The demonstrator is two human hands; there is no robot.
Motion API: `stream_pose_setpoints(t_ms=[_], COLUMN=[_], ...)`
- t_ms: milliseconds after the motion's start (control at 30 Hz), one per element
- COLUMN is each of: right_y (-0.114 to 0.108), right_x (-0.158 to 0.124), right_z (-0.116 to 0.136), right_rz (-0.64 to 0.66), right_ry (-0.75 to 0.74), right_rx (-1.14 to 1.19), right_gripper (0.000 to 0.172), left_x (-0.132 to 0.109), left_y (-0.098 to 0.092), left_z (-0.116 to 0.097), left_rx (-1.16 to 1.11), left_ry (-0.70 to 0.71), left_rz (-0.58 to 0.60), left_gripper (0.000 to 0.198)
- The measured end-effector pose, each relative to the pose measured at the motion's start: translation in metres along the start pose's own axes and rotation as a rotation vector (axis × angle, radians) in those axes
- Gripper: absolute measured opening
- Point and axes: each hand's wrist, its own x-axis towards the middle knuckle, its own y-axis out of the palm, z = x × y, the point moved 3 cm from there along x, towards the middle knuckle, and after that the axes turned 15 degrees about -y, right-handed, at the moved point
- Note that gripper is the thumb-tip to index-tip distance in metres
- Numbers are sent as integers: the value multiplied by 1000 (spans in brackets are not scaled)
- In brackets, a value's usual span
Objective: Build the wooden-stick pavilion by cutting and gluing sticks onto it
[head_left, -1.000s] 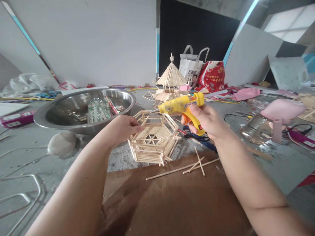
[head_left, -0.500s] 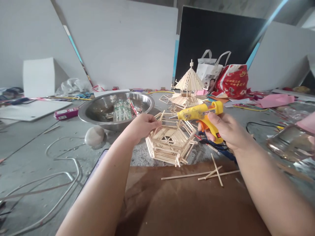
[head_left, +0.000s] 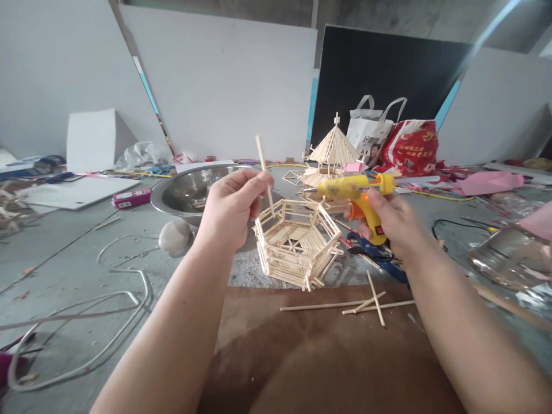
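Note:
Between thumb and fingers, my left hand (head_left: 235,204) pinches a thin wooden stick (head_left: 262,156), held tilted near the left rim of a hexagonal stick frame (head_left: 297,253). That frame sits in front of me at the edge of a brown sheet (head_left: 345,356). My right hand (head_left: 390,215) is wrapped round a yellow hot glue gun (head_left: 340,187), its nozzle pointing left above the frame's far side. Several loose wooden sticks (head_left: 319,307) lie on the brown sheet, some of them crossed.
Behind the frame stands a stick pagoda (head_left: 334,146) with a pointed roof. A metal basin (head_left: 166,204) is at the left, with a round whitish lump (head_left: 175,237) before it. Blue-handled pliers (head_left: 379,256) lie under my right hand. A red bag (head_left: 409,149) stands further back.
My left hand has lifted off the frame's rim and moved up and left, with the stick now clear in its fingers. The glue gun has shifted slightly; the view has tilted up a little.

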Motion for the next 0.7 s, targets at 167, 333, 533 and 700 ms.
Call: stream_pose_setpoints(t_ms=[167, 333, 533, 700], right_y=[-21, -33, -32, -35], right_x=[9, 14, 15, 15], right_z=[-5, -7, 4, 6], right_rz=[-147, -192, -166, -156], right_ry=[-90, -93, -91, -103], right_rx=[11, 13, 47, 62], right_gripper=[40, 47, 45, 50], left_x=[-49, -93, -99, -98], left_y=[45, 90, 118, 143], left_z=[-4, 49, 65, 55], left_rx=[591, 1129, 1342, 1349], left_ry=[-27, -1, 73, 128], left_rz=[702, 874, 760, 627], left_gripper=[20, 19, 30, 31])
